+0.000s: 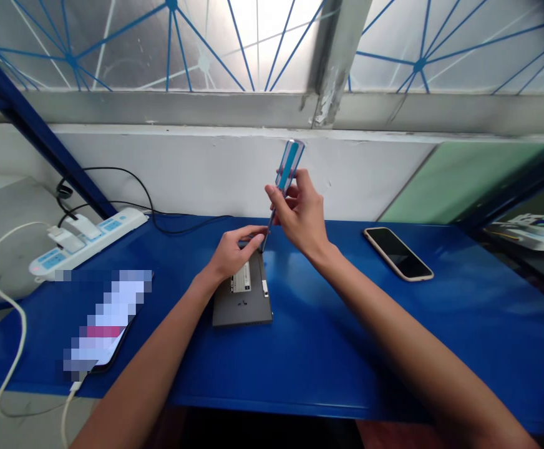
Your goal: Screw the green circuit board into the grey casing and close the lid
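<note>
The right hand (301, 215) holds a blue screwdriver (289, 165) tight. The left hand (233, 254) holds down a flat gray box (242, 305) on the blue counter (328, 374), hiding its top end. The thin tip is hard to see.

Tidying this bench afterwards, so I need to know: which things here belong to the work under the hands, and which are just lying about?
In use:
right hand holding a blue-handled screwdriver
left hand on a dark grey device

Lying about:
black-screened phone
pixelated phone
white power strip
</note>
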`<state>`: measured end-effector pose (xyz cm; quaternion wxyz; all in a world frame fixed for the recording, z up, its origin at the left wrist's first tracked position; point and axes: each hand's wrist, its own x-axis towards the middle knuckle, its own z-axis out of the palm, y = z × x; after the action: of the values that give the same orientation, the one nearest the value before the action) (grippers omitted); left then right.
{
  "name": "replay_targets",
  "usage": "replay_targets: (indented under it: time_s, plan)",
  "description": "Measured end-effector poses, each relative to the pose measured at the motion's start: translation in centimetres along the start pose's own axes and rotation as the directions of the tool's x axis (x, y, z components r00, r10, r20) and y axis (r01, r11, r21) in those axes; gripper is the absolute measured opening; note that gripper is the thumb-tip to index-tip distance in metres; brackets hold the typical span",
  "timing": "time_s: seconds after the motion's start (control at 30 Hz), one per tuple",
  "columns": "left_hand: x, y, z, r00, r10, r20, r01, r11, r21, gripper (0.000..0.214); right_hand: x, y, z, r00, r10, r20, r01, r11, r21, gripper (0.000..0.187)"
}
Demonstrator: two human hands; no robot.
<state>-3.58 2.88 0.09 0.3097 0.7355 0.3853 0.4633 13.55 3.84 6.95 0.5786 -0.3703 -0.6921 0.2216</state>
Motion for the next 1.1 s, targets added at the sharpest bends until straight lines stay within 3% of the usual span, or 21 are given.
replay_targets:
  time_s: [0.13, 0.27, 0.53, 0.63, 0.87, 1.1]
  plan:
    - [-0.2, 0.4, 0.6, 0.998, -0.062, 0.016, 0.064, 0.983, -0.172, 0.035, -0.1, 0.2, 0.3, 1.0, -0.003, 0.02, 0.003, 1.0, -0.004, 0.038]
    - [-0.3, 0.0, 0.4, 0.996, -0.09, 0.0, 0.088, 0.972, -0.219, 0.034, -0.2, 0.2, 0.4, 0.999, -0.003, 0.042, 0.003, 1.0, 0.004, 0.037]
    - [-0.2, 0.2, -0.1, 0.998, -0.057, -0.008, 0.055, 0.991, -0.119, 0.027, 1.0, -0.7, -0.1, 0.962, 0.006, 0.274, -0.027, 0.997, 0.072, 0.039]
    - [-0.1, 0.1, -0.3, 0.998, -0.054, -0.02, 0.052, 0.993, -0.104, 0.029, 1.1, -0.8, 0.2, 0.96, 0.035, 0.279, -0.062, 0.994, 0.091, 0.038]
    - [-0.2, -0.4, -0.2, 0.998, -0.042, -0.048, 0.038, 0.997, -0.069, 0.032, 0.6, -0.7, 0.8, 0.983, 0.107, 0.15, -0.129, 0.981, 0.148, 0.051]
    - [-0.2, -0.3, -0.2, 0.998, -0.025, -0.052, 0.022, 0.998, -0.055, 0.031, 0.6, -1.4, 0.2, 0.94, 0.066, 0.336, -0.142, 0.968, 0.207, 0.041]
